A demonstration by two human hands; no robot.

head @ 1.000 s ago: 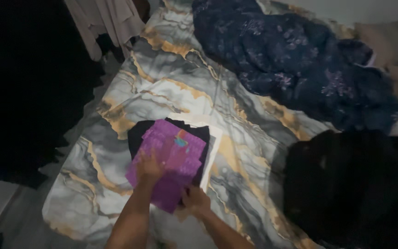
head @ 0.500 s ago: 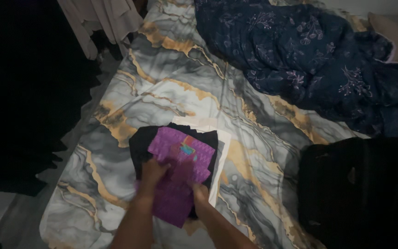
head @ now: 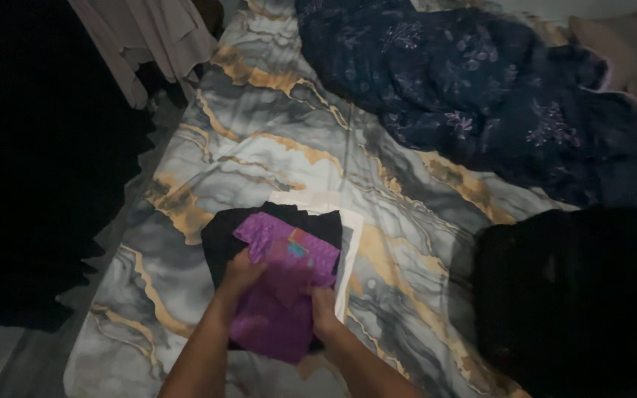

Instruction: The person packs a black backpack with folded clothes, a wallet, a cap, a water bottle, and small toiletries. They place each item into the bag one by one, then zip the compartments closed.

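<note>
black heap [head: 576, 295]: cut off right | white cloth [head: 352, 228]: mostly covered

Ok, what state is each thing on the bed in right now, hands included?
Purple cloth: folded, on top of the pile, both hands on it.
Black garment: folded flat under the purple cloth.
White garment: folded, bottom of the pile, edge showing.
Blue floral blanket: crumpled, unfolded.
Black heap: loose, too dark to tell more.
Left hand: pressing the purple cloth's left edge.
Right hand: grip on its near right edge.
</note>
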